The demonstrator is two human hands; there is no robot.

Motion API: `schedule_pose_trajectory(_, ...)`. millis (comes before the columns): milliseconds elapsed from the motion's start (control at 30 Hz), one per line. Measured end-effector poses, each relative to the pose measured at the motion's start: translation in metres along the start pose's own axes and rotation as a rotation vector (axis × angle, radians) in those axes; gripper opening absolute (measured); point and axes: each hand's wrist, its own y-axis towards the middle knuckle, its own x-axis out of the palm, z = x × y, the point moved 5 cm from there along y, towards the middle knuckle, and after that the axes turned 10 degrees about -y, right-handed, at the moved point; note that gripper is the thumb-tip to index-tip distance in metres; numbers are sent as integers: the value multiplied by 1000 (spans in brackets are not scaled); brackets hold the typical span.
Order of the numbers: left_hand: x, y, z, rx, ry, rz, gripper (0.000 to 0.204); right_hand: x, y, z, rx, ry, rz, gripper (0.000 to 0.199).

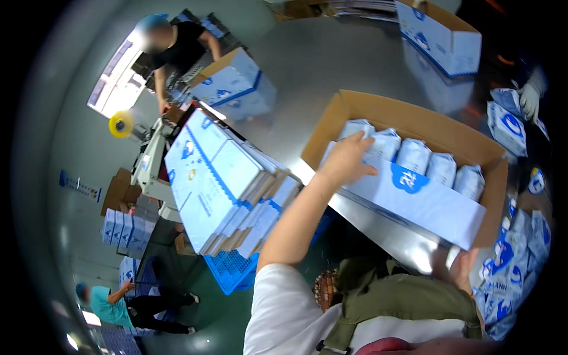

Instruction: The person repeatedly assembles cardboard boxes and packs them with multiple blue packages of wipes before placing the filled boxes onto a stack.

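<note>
An open cardboard box, white with a blue patch on its near side, stands on the metal table. Inside it, several white and blue soft packs stand in a row. My left hand is over the box's left end, fingers apart, beside the leftmost pack and touching the near wall's upper edge. No object shows in that hand. By the box's near right corner is my right hand, blurred and partly hidden, so its grip is unclear.
Stacked flat cartons rise on the left above a blue crate. Loose packs pile up at right, near a gloved hand. More boxes stand across the metal table. Two people are at left.
</note>
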Motion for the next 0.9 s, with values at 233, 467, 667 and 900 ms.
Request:
schedule_pose_trajectory(233,-162,-160,-76,-256,399,715,56,151,65,11,56,-24,1,68)
schedule_pose_trajectory(467,-237,-374,-260,-1626,62,660,84,373,278,56,57,-464,-820,66)
schedule_pose_trajectory(667,-233,-352,-260,-1830,-149,530,74,290,132,68,-475,-881,-1054,58)
schedule_pose_trajectory(900,-269,-353,-253,-1688,237,648,65,169,17,-3,-420,-906,-917,56)
